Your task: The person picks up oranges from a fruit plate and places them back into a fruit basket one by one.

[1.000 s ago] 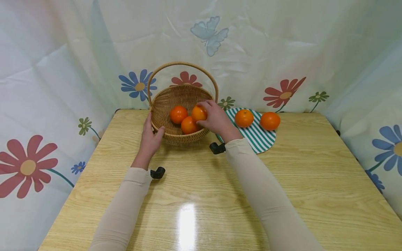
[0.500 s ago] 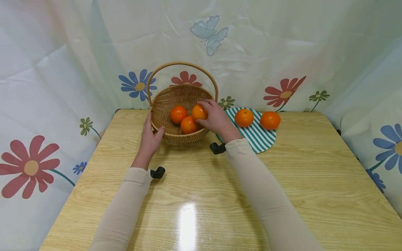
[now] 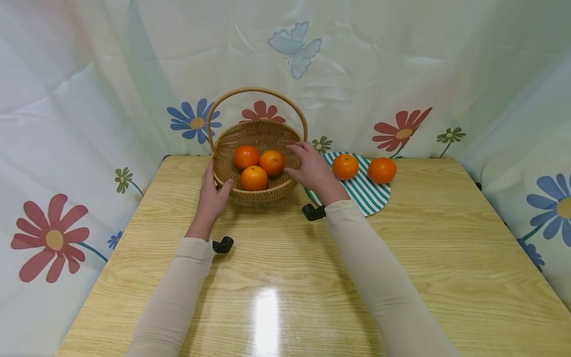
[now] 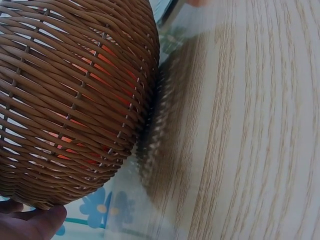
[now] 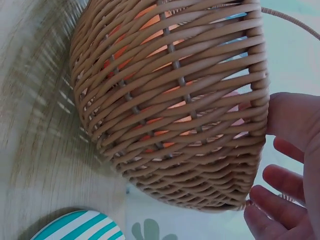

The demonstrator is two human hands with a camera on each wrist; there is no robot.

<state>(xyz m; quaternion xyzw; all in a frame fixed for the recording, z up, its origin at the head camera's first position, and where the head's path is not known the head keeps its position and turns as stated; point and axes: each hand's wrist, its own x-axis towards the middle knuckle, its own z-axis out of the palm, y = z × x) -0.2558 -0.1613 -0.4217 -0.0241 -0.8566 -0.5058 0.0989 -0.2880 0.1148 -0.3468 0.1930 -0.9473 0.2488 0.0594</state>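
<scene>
A wicker basket [image 3: 255, 197] with a tall handle stands at the back of the table and holds three orange fruits [image 3: 254, 178] close together. My left hand [image 3: 212, 198] grips its left rim, thumb at the front and fingers along the side; the left wrist view has the fingertips [image 4: 50, 217] against the wicker [image 4: 75, 100]. At the right rim my right hand [image 3: 314, 171] has spread, bent fingers and no fruit in them. Its thumb [image 5: 292, 117] touches or nearly touches the basket edge [image 5: 257, 75] in the right wrist view.
Right of the basket lies a green-and-white striped mat [image 3: 368, 196] with an orange fruit [image 3: 345, 167] on it and another [image 3: 382, 170] at its right edge. A flowered curtain [image 3: 357, 74] hangs behind the wooden table [image 3: 285, 248].
My right hand has let go of a fruit and drawn back slightly to the right. The fruits in the basket have shifted left and closer together. The left hand keeps its place.
</scene>
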